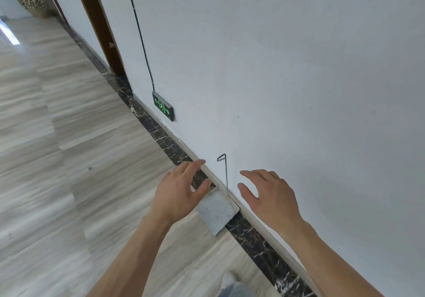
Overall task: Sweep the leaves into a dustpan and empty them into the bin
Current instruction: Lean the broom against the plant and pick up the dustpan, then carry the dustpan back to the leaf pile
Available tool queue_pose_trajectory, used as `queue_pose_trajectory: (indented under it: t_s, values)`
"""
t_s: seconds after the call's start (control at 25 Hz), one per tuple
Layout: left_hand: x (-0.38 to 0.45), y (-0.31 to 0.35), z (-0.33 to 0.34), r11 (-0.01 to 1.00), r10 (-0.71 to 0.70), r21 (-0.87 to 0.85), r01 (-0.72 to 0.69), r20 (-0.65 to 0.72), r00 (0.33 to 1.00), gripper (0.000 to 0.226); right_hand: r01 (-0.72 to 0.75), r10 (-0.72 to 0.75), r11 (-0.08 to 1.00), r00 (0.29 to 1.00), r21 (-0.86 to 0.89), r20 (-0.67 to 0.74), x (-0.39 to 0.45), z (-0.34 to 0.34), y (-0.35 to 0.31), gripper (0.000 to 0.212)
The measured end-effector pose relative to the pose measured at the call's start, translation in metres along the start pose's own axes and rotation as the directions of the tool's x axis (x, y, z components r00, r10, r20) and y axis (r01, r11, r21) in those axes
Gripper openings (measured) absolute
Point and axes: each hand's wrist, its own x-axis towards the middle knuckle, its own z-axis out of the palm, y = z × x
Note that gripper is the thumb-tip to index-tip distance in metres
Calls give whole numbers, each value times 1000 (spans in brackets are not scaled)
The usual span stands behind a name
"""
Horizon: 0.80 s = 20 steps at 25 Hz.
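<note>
Both hands, left hand (178, 191) and right hand (270, 193), are hovering with each grip spread, empty, flanking the metal dustpan (217, 209) leaning against the wall (299, 89).

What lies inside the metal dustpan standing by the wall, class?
The dustpan shows a bare grey tray with only faint specks, no leaves. Its left corner is covered by the left hand, so that part cannot be checked. The right hand covers none of it.

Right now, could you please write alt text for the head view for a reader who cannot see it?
Two bare hands, left hand and right hand, reach open and empty toward a metal dustpan with a thin wire handle, standing against a white wall. A green exit sign sits low on the wall, above a wood-look floor.
</note>
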Motion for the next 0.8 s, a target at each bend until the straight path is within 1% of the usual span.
queue_pose_trajectory:
  t_s: [0.04, 0.16, 0.28, 0.44, 0.52, 0.6, 0.64, 0.72, 0.8]
  values:
    - [24, -6, 3, 1000, -9, -8, 9, 11, 1000, 49, -2, 2, 1000, 1000, -8, 2, 25, 5, 8, 40]
    - [91, -32, 14, 999, -46, -14, 47, 63, 997, 48, -39, 38, 999, 997, 9, 72, 93, 29, 25, 40]
    - [149, -62, 29, 1000, -25, -12, 27, 124, 992, 49, -93, 92, 996, 988, 5, 121, 140, 58, 34, 37]
    - [238, -105, 66, 997, 81, -28, -76, 262, 962, 50, -231, 229, 973, 959, -6, 165, 200, 104, 39, 39]
    - [287, -120, 89, 989, 145, -77, -125, 397, 906, 48, -369, 364, 929, 918, 5, 160, 226, 123, 36, 40]
    - [329, -124, 116, 978, 199, -168, -126, 544, 815, 43, -550, 544, 834, 832, 41, 107, 240, 135, 29, 41]
    - [340, -123, 129, 969, 241, -194, -153, 602, 761, 40, -636, 633, 770, 772, 59, 64, 240, 138, 24, 41]
    - [362, -120, 151, 918, 384, -224, -327, 706, 595, 36, -805, 810, 585, 585, 100, -39, 236, 148, 6, 40]
    - [377, -130, 174, 850, 480, -267, -454, 749, 458, 33, -881, 896, 444, 429, 163, -117, 224, 164, -16, 39]
